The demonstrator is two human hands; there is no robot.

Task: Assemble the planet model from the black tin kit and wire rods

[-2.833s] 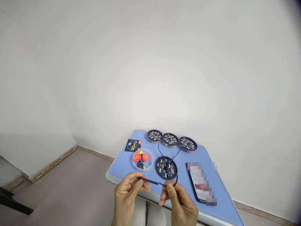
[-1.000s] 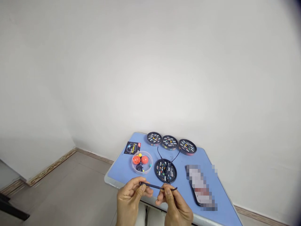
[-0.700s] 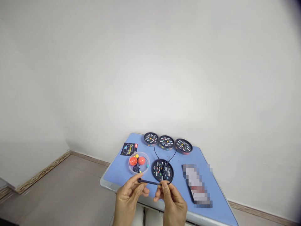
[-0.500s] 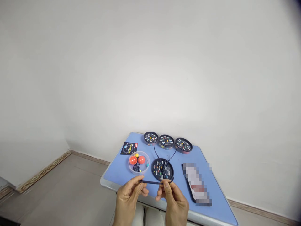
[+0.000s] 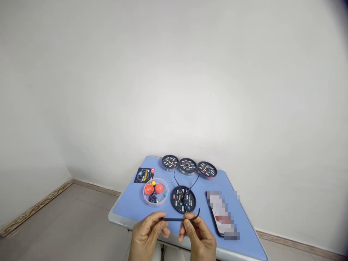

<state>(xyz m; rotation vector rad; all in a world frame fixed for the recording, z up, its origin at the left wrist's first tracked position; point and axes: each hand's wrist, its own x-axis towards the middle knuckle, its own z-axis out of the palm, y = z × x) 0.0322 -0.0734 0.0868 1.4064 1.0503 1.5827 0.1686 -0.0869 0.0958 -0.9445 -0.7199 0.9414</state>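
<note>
Head cam | ur L hand (image 5: 149, 229) pinches black rod (image 5: 174, 219) by one end, R hand (image 5: 199, 232) grips near its curved tail (image 5: 198, 212), it's lvl btwn em above table (image 5: 127, 207) | fitting step, imo | next prob needs steady in-line pinch

1. Near edge of the blue table (image 5: 126, 204): the left hand (image 5: 146, 232) partly hides one end of the black rod (image 5: 174, 219), the right hand (image 5: 199, 235) a stretch before its curved tip (image 5: 198, 213).
2. Table's right: the phone (image 5: 220, 214) has its screen blurred into blocks.
3. Table's far edge: lettering on the three tins (image 5: 187, 166) is too small to read.
4. Below the table: the legs (image 5: 174, 254) are cut off.
</note>
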